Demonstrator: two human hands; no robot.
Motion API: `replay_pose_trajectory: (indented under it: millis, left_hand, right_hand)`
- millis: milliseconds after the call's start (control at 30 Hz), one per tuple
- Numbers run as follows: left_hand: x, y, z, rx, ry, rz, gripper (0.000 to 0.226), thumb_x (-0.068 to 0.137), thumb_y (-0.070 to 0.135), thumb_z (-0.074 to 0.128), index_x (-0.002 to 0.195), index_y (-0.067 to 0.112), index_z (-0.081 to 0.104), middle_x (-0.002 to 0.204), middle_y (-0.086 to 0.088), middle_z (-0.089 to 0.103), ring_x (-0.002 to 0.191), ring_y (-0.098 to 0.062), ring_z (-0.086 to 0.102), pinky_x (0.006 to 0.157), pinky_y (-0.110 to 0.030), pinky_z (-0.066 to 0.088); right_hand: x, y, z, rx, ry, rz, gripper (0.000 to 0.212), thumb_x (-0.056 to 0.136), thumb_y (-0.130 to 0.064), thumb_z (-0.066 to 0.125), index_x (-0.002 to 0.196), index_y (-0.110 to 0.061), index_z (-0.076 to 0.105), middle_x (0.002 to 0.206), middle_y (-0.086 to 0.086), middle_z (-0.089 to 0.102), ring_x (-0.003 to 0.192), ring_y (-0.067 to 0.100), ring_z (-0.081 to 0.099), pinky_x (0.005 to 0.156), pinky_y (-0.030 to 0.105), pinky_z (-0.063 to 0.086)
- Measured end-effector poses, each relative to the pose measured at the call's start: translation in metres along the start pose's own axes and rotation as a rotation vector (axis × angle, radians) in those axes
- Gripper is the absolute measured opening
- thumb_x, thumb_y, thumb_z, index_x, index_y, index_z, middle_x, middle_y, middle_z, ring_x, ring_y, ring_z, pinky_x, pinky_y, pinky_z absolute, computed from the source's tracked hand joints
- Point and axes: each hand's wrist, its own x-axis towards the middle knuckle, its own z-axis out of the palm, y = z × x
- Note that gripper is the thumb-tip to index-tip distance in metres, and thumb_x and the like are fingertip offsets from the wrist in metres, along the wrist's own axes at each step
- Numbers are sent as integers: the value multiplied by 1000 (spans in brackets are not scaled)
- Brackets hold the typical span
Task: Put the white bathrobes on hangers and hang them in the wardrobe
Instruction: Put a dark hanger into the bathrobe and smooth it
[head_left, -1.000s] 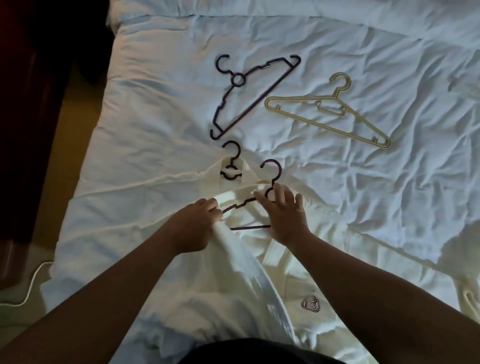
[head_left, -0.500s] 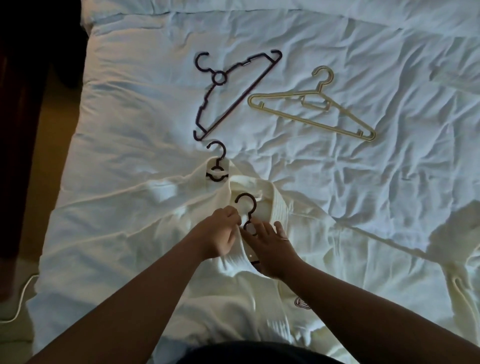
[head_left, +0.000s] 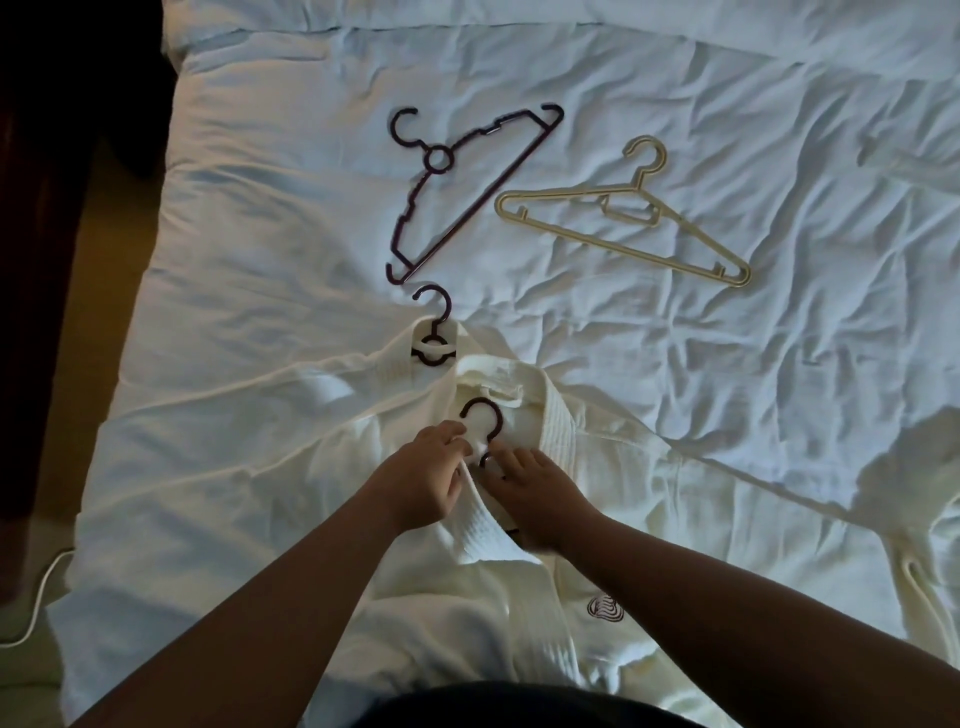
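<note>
The collar of the white bathrobe is gripped in the curled fingers of the left hand. The right hand is laid at the neck of a dark hanger inside that collar, and whether it is grasped cannot be told. The robe is spread on the bed, overlapping a second bathrobe, with a bare purple hanger and a beige hanger lying beyond.
</note>
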Motion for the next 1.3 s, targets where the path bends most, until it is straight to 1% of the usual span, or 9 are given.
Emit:
replay_pose_trajectory:
  millis: [200,500,700,833,967,1033,1100,1200,1300]
  left_hand:
    - [-4,0,-2,19,-11,-10,38,94,20,49,131,14,57,153,-2,38,135,-19,41,104,-36,45]
    - [-8,0,0,49,8,37,35,91,19,43,120,10,61,148,-6,41,134,-21,41,94,-40,50]
    - [-3,0,2,68,13,86,37,87,19,43,116,7,62,143,-8,45,130,-24,45,90,-42,53]
    - [-1,3,1,105,-26,124,34,87,16,46,117,7,60,144,-7,43,132,-23,41,93,-42,50]
    - [-3,7,3,109,-38,150,34,89,14,44,117,6,60,143,-8,44,136,-24,38,90,-43,52]
    - [-6,9,5,79,-21,195,42,90,10,44,129,5,56,150,-11,38,140,-25,36,94,-45,52]
    - [-10,12,6,43,1,240,57,90,4,45,146,11,42,164,-10,16,145,-23,32,98,-40,51]
    - [-16,18,7,27,16,230,78,88,1,49,157,21,21,165,-1,-19,143,-25,38,87,-36,56]
    - [-20,14,16,71,74,126,83,87,14,53,159,18,12,164,-7,-22,143,-27,35,101,-32,47]
  right_hand:
    - [1,-2,9,45,106,219,105,54,-69,78,143,-23,49,139,18,46,118,31,49,109,46,39]
    - [21,15,-5,39,170,402,114,49,-69,85,147,-26,46,145,19,40,130,33,50,117,56,14]
    - [37,37,-23,57,125,434,105,63,-62,81,152,-33,33,154,14,28,148,35,19,117,62,-7]
    - [48,46,-29,127,116,505,100,67,-67,77,151,-39,31,158,13,20,150,41,12,113,71,16]
    - [62,66,-43,315,284,659,98,64,-58,85,144,-31,36,154,11,21,141,37,31,101,59,44]
    - [68,76,-52,318,308,655,101,61,-57,87,143,-28,37,152,10,24,137,36,38,100,55,47]
    - [71,78,-55,250,294,613,102,59,-61,86,142,-26,39,150,9,29,133,35,42,100,54,47]
    - [65,74,-49,253,292,645,106,58,-68,82,142,-23,37,144,10,34,129,34,44,101,52,45]
    - [48,62,-37,237,355,680,97,61,-65,80,137,-16,44,133,12,42,121,33,46,101,49,44]
